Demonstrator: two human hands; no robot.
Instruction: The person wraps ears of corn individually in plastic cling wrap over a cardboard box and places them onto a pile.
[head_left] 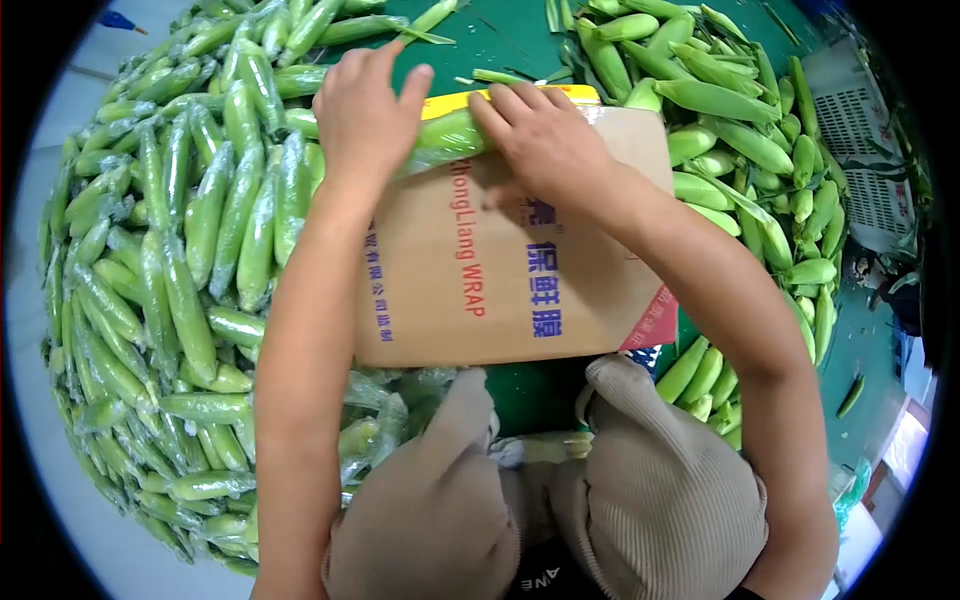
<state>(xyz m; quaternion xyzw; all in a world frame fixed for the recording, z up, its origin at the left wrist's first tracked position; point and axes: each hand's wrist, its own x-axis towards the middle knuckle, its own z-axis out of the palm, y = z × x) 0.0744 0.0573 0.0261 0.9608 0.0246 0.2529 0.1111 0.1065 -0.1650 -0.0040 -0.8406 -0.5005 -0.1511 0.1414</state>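
Note:
Under my hands an ear of corn point(448, 140) in green husk lies across the far end of a brown cardboard box point(430, 270) with printed lettering. Clear film shows on the ear. My right hand point(545, 140) curls its fingers over the ear's right end, next to a yellow strip point(580, 95) along the box's far edge. At the ear's left end is my left hand point(368, 115), palm down, with thumb and forefinger spread apart. Its other fingertips are partly hidden.
A large heap of film-wrapped corn point(180, 290) fills the left side. Unwrapped corn point(740, 130) is piled at the right on a green surface point(870, 330). Beyond it stands a white plastic crate point(855, 130). My knees point(640, 480) are close below the box.

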